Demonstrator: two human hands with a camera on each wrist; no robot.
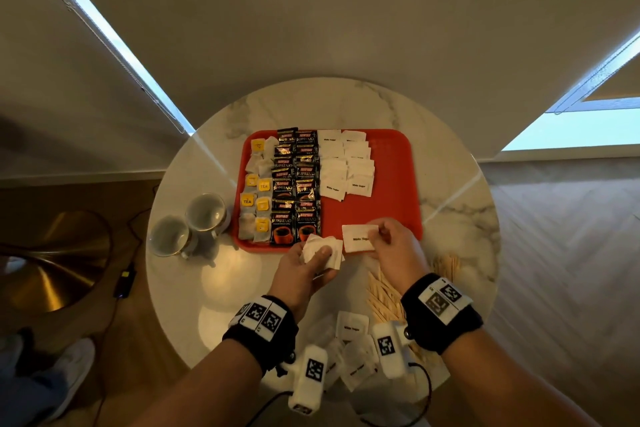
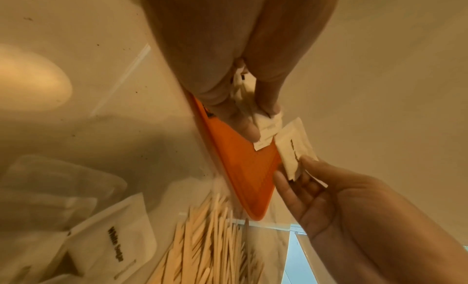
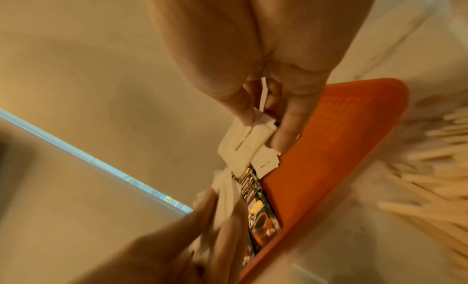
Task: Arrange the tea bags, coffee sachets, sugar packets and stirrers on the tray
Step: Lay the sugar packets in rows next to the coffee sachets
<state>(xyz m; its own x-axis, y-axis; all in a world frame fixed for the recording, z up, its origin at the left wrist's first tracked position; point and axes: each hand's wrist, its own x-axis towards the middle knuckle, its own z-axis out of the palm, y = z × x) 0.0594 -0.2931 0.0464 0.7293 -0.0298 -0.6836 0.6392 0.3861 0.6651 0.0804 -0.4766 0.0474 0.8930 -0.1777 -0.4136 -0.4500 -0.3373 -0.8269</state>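
Note:
A red tray [image 1: 381, 215] on the round marble table holds a column of tea bags [image 1: 257, 194] at its left, black coffee sachets [image 1: 294, 184] in the middle and white sugar packets [image 1: 346, 166] to their right. At the tray's near edge my left hand [image 1: 322, 253] grips a bunch of sugar packets [image 1: 317, 246] [image 2: 268, 126]. Just to the right, my right hand [image 1: 377, 236] pinches a single sugar packet [image 1: 358, 237] [image 3: 243, 142] low over the tray's front. Wooden stirrers [image 1: 384, 291] lie loose on the table under my right wrist.
Two cups [image 1: 194, 225] stand on the table left of the tray. More sugar packets [image 1: 351, 326] lie at the table's near edge between my wrists. The tray's right side [image 1: 388, 156] is bare red. A gold lamp base [image 1: 52, 260] and cables are on the floor at left.

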